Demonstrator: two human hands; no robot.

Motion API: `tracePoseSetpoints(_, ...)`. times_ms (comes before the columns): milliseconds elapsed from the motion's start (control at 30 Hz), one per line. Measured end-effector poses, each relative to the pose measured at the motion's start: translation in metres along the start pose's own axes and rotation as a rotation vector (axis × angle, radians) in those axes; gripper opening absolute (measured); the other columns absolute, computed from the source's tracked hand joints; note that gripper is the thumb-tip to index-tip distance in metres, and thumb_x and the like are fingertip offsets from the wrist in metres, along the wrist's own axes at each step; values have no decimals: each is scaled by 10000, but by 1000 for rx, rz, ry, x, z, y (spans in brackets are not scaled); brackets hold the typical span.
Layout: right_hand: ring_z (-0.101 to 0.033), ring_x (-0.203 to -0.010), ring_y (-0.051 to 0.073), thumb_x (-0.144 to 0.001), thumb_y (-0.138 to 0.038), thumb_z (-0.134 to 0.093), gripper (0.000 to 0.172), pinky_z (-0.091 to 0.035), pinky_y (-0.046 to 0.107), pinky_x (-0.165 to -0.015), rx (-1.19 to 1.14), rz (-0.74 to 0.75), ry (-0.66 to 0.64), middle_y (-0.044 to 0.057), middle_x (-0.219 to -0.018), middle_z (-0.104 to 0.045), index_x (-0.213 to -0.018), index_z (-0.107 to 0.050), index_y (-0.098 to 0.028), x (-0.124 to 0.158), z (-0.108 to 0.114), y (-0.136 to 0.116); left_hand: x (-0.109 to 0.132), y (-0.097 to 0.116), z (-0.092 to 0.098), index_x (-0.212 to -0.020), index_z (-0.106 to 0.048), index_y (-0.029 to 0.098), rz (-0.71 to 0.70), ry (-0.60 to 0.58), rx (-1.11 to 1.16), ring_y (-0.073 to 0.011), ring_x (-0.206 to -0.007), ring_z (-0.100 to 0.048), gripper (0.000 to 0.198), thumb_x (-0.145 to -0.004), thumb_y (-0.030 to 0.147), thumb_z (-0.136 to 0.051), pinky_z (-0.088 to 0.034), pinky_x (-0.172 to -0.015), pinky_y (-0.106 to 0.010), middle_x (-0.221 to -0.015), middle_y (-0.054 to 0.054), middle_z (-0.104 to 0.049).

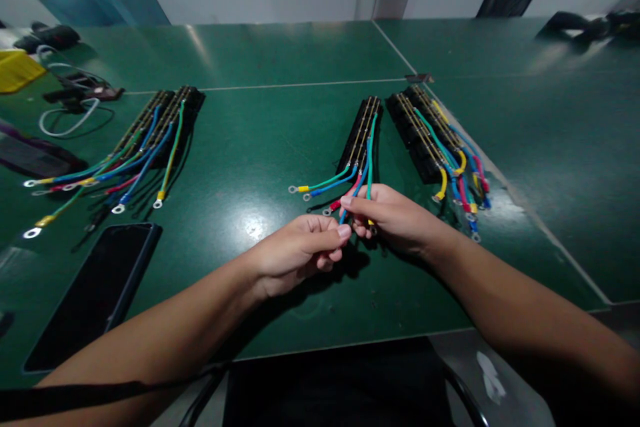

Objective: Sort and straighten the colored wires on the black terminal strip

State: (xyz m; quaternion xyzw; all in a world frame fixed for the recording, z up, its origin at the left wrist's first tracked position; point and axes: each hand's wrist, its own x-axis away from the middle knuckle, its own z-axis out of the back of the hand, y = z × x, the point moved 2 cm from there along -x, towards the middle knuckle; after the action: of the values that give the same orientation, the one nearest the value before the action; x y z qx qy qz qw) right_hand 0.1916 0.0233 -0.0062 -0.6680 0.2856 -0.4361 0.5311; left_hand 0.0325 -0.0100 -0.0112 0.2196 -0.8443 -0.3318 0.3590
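Observation:
In the middle of the table lies a black terminal block strip [361, 130] with several colored wires fanning from its near end. Those wires include a green wire [330, 178] with a yellow-sleeved ring terminal and a red wire [336, 204]. My right hand [395, 213] is closed, pinching a blue wire [343, 216] between thumb and fingers. The same wire's lower end runs to the fingertips of my left hand [310, 243], also closed in a pinch. My fingers hide the wire's tip. Another ring terminal pokes out beneath my right fingers.
Further wired terminal blocks lie to the left [173, 113] and to the right [417, 137]. A dark smartphone [95, 293] rests at the near left. Behind it are a cable [70, 130] and a yellow bin [19, 71]. The green table [260, 127] ends just before my lap.

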Motion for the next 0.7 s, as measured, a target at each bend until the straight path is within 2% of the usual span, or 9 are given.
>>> tracePoseSetpoints(67, -409, -421, 62, -834, -399, -620, 308, -282, 203, -409, 2, -3, 0, -28, -488, -498, -672, -557, -144, 1, 0, -1, 0, 0, 0, -700, -546, 129, -1, 6, -6, -19, -441, -374, 280, -773, 336, -720, -272, -446, -148, -575, 29, -536)
tracePoseSetpoints(300, -438, -450, 70, -853, -390, -596, 298, -309, 198, -425, -9, -17, -29, -19, -510, -510, -694, -555, -141, 1, -1, 0, 0, 0, -2, -827, -614, 108, 14, -13, -10, -37, -533, -493, 247, -798, 338, -698, -372, -520, -148, -709, -22, -616)
tracePoseSetpoints(533, -413, -426, 62, -846, -395, -604, 300, -286, 199, -411, 5, -18, 4, -29, -498, -494, -696, -560, -138, 0, -1, 0, -1, 0, 1, -703, -534, 126, -7, -12, -15, -14, -440, -379, 286, -777, 333, -718, -273, -444, -141, -570, 35, -529)
tracePoseSetpoints(700, -435, -456, 73, -849, -385, -597, 290, -310, 202, -429, -1, -12, -18, -18, -513, -511, -697, -566, -141, 0, 0, 0, 0, 1, -1, -806, -609, 114, 19, -1, -20, -32, -524, -494, 240, -796, 335, -701, -368, -517, -143, -698, -17, -617)
